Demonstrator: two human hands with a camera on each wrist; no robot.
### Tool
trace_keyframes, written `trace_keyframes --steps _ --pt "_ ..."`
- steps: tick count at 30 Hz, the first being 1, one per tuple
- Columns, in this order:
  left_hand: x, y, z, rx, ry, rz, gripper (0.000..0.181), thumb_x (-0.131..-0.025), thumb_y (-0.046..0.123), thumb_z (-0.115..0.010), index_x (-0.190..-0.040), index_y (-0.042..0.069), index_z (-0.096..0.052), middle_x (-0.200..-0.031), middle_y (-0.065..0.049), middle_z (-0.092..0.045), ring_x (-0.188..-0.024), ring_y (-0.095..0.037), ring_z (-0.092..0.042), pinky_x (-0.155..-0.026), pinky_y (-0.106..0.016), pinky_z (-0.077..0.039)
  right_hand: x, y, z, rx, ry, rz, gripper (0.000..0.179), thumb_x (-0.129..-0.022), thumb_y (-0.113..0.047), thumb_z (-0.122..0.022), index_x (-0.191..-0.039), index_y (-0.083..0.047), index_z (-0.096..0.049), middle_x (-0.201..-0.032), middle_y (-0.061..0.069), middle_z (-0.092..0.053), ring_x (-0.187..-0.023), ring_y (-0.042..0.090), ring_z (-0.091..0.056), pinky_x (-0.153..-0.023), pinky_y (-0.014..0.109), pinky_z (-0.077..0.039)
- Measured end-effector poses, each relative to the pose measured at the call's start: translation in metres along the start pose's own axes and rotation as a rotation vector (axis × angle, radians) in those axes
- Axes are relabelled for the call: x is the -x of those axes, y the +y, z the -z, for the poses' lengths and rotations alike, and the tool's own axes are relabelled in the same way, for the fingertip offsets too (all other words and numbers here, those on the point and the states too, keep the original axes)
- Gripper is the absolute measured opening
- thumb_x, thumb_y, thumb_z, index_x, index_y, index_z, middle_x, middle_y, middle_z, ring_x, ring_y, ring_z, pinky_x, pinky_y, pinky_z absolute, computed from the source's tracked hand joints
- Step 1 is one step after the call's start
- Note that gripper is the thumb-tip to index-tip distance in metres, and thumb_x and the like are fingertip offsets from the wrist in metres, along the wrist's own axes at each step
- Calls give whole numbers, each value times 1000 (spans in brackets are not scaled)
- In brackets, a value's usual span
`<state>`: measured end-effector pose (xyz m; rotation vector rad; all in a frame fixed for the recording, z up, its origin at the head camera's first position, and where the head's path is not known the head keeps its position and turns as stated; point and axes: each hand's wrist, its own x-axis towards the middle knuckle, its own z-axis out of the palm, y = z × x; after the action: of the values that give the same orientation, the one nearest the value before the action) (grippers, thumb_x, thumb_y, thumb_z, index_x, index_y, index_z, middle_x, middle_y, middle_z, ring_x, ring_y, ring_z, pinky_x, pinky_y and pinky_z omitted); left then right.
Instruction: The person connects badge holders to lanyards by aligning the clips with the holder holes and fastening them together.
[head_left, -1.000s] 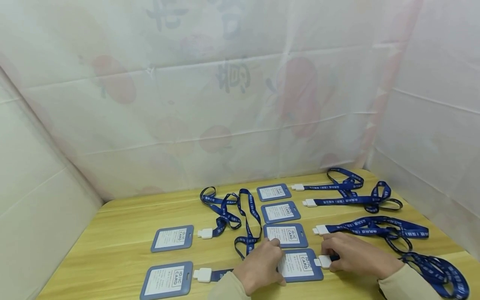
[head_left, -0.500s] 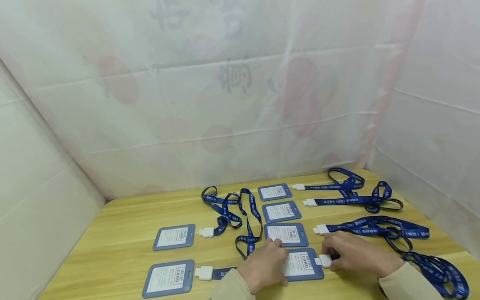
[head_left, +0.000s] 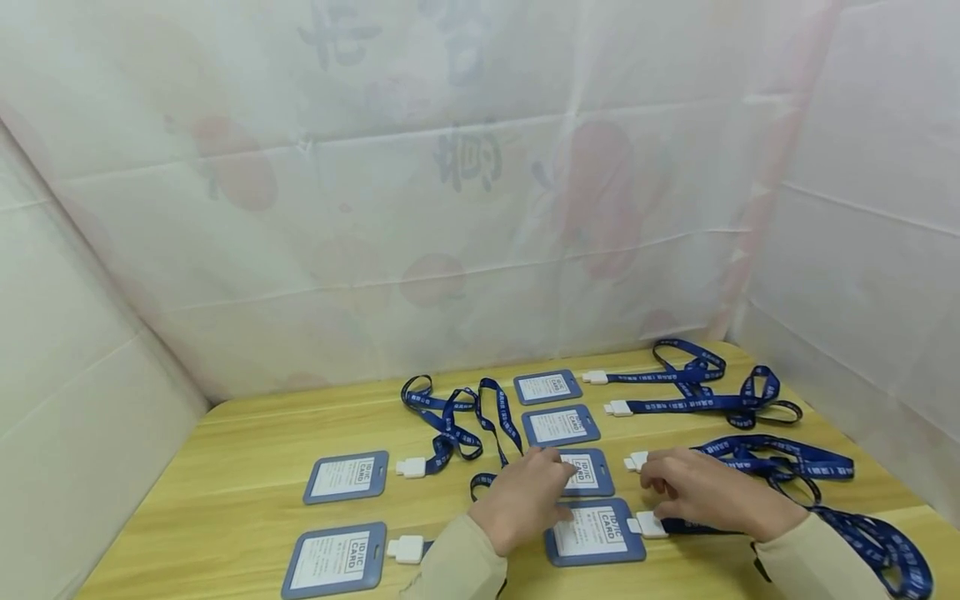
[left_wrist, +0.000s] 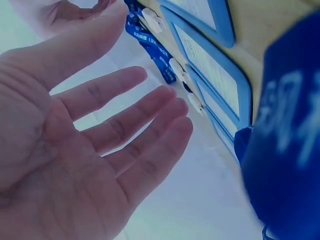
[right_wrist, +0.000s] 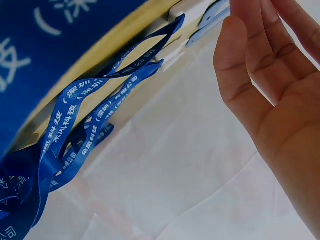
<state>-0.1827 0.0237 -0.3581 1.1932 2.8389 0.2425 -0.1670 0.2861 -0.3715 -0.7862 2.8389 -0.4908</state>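
Note:
My left hand (head_left: 525,500) is above the right-hand column of blue badge holders, its fingers loosely spread and holding nothing, as the left wrist view of the hand (left_wrist: 115,130) shows. It partly covers the third badge holder (head_left: 600,473); the nearest badge holder (head_left: 592,533) lies just beside its thumb. My right hand (head_left: 705,492) hovers near the white lanyard clip (head_left: 651,524), its fingers relaxed and nothing between them. That clip's tip is right at the slot of the nearest badge holder. Another white clip (head_left: 636,461) sits partly behind the right fingertips.
Two more badge holders lie farther back, with a lanyard (head_left: 682,406) stretched right of one. At left are two badge holders, including one near the front (head_left: 335,560), with clips and blue lanyards. A white printed cloth (head_left: 360,208) hangs behind the wooden table (head_left: 225,467).
Both hands have let go: the left has risen off the nearest badge holder and moved slightly back, and the right has lifted off the white clip. Badge holder and clip stay in place.

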Motion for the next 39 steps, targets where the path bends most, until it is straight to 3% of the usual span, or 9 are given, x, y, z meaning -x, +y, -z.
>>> trace_keyframes --steps 8,14,39 --pt "-5 -4 -3 34 5 12 42 -84 23 -85 -123 13 -74 -118 2 -68 -110 -13 -61 -91 -24 -52 -3 1 3 -7 26 13 17 -84 -14 -83 -98 -12 -73 -85 -13 -58 -72 3 -48 -61 26 -48" --pt "-9 -4 -3 32 -2 -5 41 -85 25 -84 -123 15 -74 -118 2 -69 -110 -13 -62 -90 -25 -53 -4 1 9 -16 52 -15 16 -85 -13 -80 -99 -11 -74 -85 -11 -59 -72 5 -49 -62 26 -49" --pt "-22 -12 -9 37 43 61 38 -84 23 -85 -120 13 -75 -114 -1 -69 -102 -15 -63 -86 -25 -54 -9 2 12 -17 101 64 12 -87 -8 -78 -97 -12 -73 -86 -12 -60 -72 1 -48 -62 25 -47"
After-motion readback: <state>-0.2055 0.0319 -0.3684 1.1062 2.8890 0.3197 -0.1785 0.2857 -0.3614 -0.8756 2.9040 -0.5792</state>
